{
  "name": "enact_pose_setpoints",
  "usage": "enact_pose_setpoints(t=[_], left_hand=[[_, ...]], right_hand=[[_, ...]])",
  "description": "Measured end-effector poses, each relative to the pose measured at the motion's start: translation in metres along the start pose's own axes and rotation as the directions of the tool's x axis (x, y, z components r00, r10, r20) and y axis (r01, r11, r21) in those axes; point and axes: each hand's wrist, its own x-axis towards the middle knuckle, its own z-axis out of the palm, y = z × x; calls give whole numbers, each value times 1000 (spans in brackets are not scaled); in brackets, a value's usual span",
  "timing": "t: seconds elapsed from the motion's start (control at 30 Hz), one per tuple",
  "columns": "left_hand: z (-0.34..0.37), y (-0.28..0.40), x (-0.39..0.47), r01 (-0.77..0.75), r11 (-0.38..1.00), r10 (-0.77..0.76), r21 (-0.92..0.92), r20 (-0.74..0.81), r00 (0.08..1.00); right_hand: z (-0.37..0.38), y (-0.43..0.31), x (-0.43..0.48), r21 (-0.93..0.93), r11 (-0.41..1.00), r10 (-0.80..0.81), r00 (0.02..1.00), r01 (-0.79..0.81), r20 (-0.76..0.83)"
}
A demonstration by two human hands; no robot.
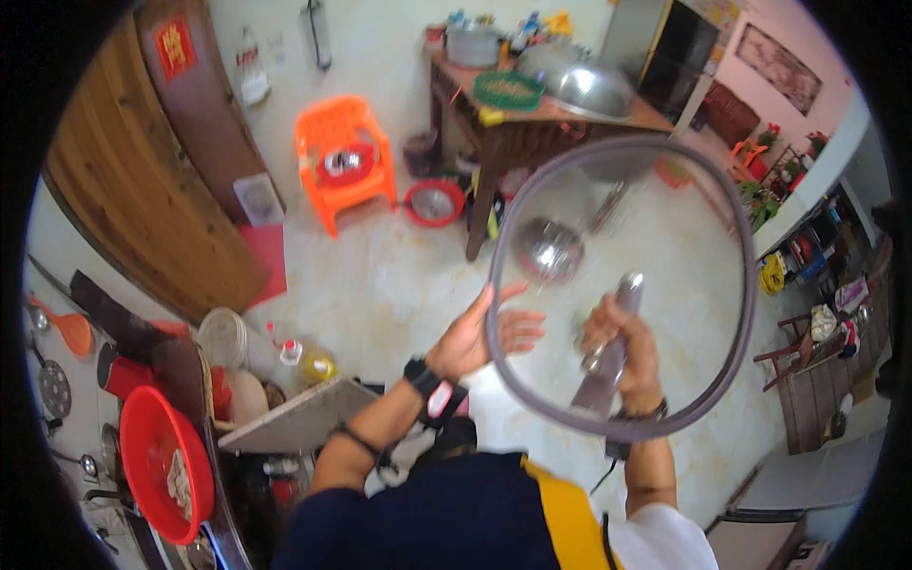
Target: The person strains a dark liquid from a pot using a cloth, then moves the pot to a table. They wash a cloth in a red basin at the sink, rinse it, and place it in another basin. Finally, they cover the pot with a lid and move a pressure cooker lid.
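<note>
A large round clear glass pan lid (747, 235) with a greyish-purple rim is held up before me. My right hand (630, 349) is closed around its long handle (605, 381), which has shiny metal fittings. At the lid's left edge is my left hand (491, 331), its fingers apart and partly seen through the glass. Whether that hand touches the rim I cannot tell. Through the lid a shiny metal bowl or cover (548, 249) shows on the pale floor.
A wooden table (652, 122) bears a pot, a green tray and a large metal dome. An orange plastic chair (340, 114) holds a red basin. On my left are a wooden door (149, 164), a red basin (165, 413) on the counter, and an open cabinet door (303, 419).
</note>
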Motion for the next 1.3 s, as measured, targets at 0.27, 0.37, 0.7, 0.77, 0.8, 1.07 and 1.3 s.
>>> enact_pose_setpoints(t=[0.27, 0.37, 0.7, 0.77, 0.8, 1.07, 1.3], left_hand=[[-64, 123, 152, 65, 998, -63, -20, 87, 994], [-80, 172, 187, 107, 993, -112, 42, 141, 984], [-214, 355, 230, 58, 905, 44, 421, -228, 973], [-254, 397, 209, 17, 924, 117, 381, -325, 938], [-274, 417, 196, -29, 934, 159, 356, -344, 925], [-445, 569, 123, -139, 941, 307, 308, -606, 734], [-531, 653, 115, -73, 980, 188, 188, -727, 661]], right_hand=[[44, -72, 166, -176, 976, -120, 992, 125, 39], [56, -86, 215, -182, 967, -166, 983, 179, 81], [89, -160, 433, -388, 863, -312, 945, 324, 94], [104, -177, 476, -488, 782, -376, 918, 388, 127], [110, -184, 495, -560, 721, -430, 897, 408, 101], [177, -203, 666, -814, 335, -668, 729, 475, 151], [217, -205, 841, -987, -61, -697, 702, 150, 150]])
